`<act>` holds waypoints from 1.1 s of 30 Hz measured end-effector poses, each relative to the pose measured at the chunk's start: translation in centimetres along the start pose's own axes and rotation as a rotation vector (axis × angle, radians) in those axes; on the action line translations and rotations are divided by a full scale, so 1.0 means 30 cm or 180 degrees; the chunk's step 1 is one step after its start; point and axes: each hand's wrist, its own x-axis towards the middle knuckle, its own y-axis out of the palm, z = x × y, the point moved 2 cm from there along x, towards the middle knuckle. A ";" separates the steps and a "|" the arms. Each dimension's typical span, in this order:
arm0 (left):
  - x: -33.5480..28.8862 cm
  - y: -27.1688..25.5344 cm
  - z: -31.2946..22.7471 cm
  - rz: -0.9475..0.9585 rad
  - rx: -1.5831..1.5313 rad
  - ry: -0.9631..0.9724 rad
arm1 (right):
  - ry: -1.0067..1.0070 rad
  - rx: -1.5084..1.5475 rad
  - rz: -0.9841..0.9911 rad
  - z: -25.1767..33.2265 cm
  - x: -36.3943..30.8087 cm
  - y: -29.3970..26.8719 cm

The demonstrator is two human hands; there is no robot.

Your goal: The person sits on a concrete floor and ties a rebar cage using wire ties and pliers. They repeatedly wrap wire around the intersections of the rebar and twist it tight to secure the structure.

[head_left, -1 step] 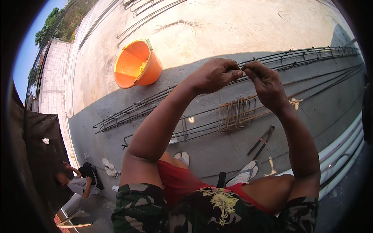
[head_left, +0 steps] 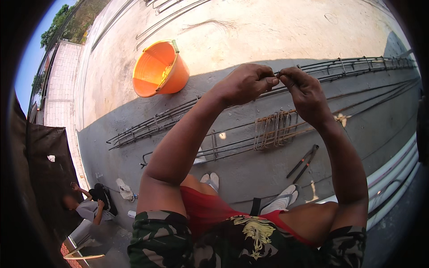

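Observation:
My left hand (head_left: 251, 85) and my right hand (head_left: 304, 91) are raised in front of me, fingertips nearly meeting. Both are closed in a pinch. A small dark bit shows between the fingertips, too small to name. Behind and below them on the floor runs a long cage of steel reinforcing bars (head_left: 176, 117). Closer to me lies a second set of bars (head_left: 234, 149), with a bunch of rusty stirrups (head_left: 273, 129) gathered on it below my hands. Pincers (head_left: 304, 164) with orange-and-black handles lie on the floor below my right hand.
An orange bucket (head_left: 181, 77) with something yellow inside stands beyond the long cage. Loose bars (head_left: 172, 22) and thin wire (head_left: 210, 23) lie farther off. White pipes (head_left: 393, 187) run along the right. Another person (head_left: 91, 207) sits at the lower left.
The view has shifted slightly, so the bucket and the stirrups sit a little farther right. My hands keep almost the same pinch.

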 end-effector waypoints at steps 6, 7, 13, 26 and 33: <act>-0.297 -0.095 0.371 -0.0077 -0.1088 -0.0570 | 0.0612 -0.0803 0.0989 0.012 0.071 0.461; -0.338 -0.091 0.432 -0.0091 -0.1579 -0.0708 | 0.0384 -0.0844 0.1017 -0.008 0.060 0.528; -0.571 -0.043 0.703 -0.0358 -0.1801 -0.1226 | 0.0783 -0.0364 0.1255 -0.072 -0.063 0.838; -0.994 -0.347 1.071 -0.3460 -0.3677 -0.0944 | 0.1124 -0.0646 0.1950 -0.030 -0.044 0.793; -1.098 -0.447 1.089 -0.4327 -0.3565 -0.0691 | 0.0765 -0.0583 0.1913 0.058 -0.036 0.863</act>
